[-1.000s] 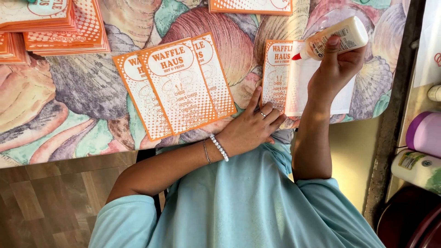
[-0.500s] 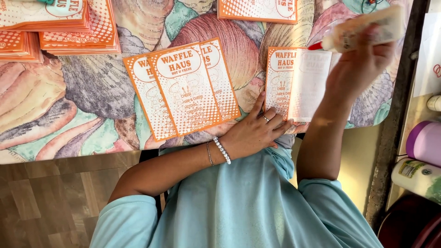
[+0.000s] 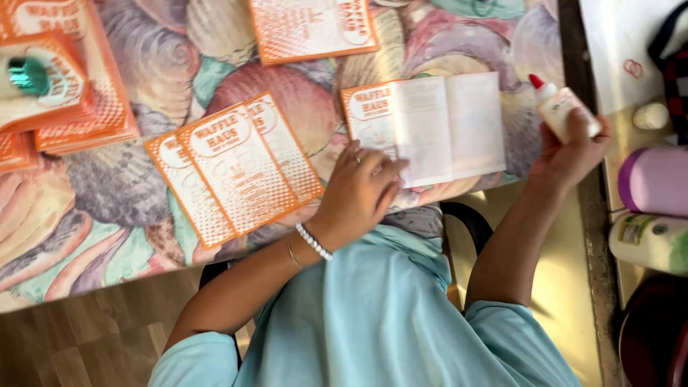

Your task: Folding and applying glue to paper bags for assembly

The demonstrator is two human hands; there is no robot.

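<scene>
White glue bottle (image 3: 566, 111) w/ red cap, tilted, off table edge. Orange-and-white paper sheet (image 3: 437, 125) flat on table, blank side up.

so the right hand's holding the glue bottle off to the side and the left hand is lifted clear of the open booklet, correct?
Not quite. In the head view the left hand rests on the open booklet, pressing its near edge to the table, not lifted clear. The rest holds: the right hand holds the glue bottle off to the side.

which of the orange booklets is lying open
The booklet under the left hand, showing pale inside pages; the fanned pair and the stacks are closed, orange covers up.
</scene>
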